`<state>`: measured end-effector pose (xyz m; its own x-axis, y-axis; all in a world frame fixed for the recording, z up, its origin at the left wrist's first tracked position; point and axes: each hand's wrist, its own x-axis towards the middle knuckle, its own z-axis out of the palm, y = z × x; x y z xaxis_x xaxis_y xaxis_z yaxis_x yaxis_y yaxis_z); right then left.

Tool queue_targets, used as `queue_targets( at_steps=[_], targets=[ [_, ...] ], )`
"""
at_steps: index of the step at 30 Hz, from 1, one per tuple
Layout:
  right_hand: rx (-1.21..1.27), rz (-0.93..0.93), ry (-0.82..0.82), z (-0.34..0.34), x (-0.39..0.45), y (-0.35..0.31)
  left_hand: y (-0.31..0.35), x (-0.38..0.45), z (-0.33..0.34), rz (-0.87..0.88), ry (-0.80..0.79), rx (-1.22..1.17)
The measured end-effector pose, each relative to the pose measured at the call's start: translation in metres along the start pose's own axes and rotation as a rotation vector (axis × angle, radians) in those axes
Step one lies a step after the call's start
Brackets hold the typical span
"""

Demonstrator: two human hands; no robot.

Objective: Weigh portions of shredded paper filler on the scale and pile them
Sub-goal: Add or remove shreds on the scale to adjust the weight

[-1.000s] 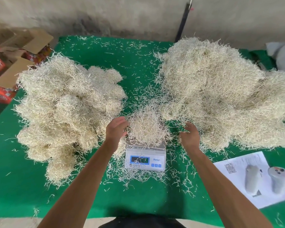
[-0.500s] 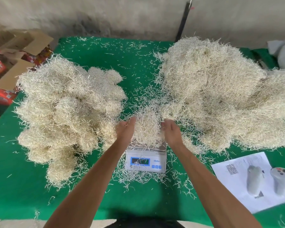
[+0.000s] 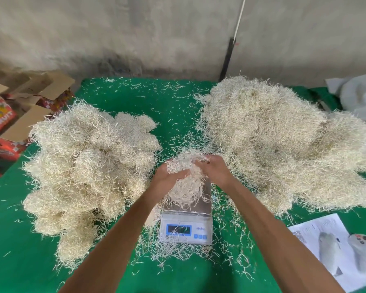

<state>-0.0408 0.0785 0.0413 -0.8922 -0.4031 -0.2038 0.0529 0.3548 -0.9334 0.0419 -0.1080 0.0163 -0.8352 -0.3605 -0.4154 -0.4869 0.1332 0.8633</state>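
Head view, looking down on a green felt-covered table [image 3: 40,261] set against a stained grey concrete wall [image 3: 135,34]. Both hands clutch one pale clump of shredded paper filler [image 3: 186,176], the left hand [image 3: 167,176] and right hand [image 3: 215,170] curled round it just above the steel pan of a small white digital scale [image 3: 186,226]. Left of the grasp sits a mound of rounded filler bundles [image 3: 89,166]; right of it, a larger loose heap [image 3: 283,144]. Beyond the left mound stand open cardboard boxes [image 3: 30,102].

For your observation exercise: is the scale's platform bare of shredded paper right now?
No: a portion of shredded paper sits over the scale, gripped by the left hand and right hand.
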Motion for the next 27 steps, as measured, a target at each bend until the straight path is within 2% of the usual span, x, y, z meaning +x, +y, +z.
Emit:
queue_targets(
  at_steps=[2,4,5,8,11,12,14,15,17,18,20,21,24,27],
  targets=[
    [0.144,-0.006,0.213,-0.017,0.011,-0.009,0.005,0.003,-0.008,0.000,0.001,-0.068],
    [0.227,-0.011,0.311,-0.015,0.014,-0.010,0.011,0.009,-0.017,0.009,0.022,-0.110],
    [0.243,-0.032,0.297,-0.009,0.011,-0.012,0.015,0.010,-0.020,0.005,0.030,-0.116],
    [0.147,-0.082,0.108,0.005,0.008,-0.015,0.017,0.013,-0.025,0.005,0.051,-0.105],
    [0.263,-0.059,0.328,-0.007,0.021,-0.020,0.018,0.011,-0.032,-0.012,0.074,-0.033],
    [0.244,-0.067,0.313,-0.006,0.025,-0.022,0.019,0.012,-0.032,-0.011,0.090,-0.007],
    [0.131,-0.061,0.182,0.001,0.026,-0.023,0.022,0.010,-0.030,-0.032,0.111,0.017],
    [0.145,-0.049,0.220,0.000,0.028,-0.023,0.024,0.008,-0.030,-0.036,0.115,0.005],
    [0.272,0.017,0.451,-0.014,0.035,-0.027,0.021,0.007,-0.036,-0.041,0.135,-0.009],
    [0.270,0.029,0.470,-0.023,0.038,-0.026,0.015,0.008,-0.041,-0.044,0.156,-0.007],
    [0.137,0.017,0.302,-0.034,0.038,-0.022,0.006,0.009,-0.050,-0.043,0.171,-0.017],
    [0.156,0.039,0.275,-0.037,0.038,-0.021,0.005,0.005,-0.053,-0.043,0.179,-0.035],
    [0.417,0.135,0.460,-0.056,0.049,-0.019,0.002,0.005,-0.051,-0.020,0.212,-0.079],
    [0.561,0.162,0.491,-0.070,0.051,-0.013,0.009,0.002,-0.055,-0.053,0.246,-0.149]
  ],
)
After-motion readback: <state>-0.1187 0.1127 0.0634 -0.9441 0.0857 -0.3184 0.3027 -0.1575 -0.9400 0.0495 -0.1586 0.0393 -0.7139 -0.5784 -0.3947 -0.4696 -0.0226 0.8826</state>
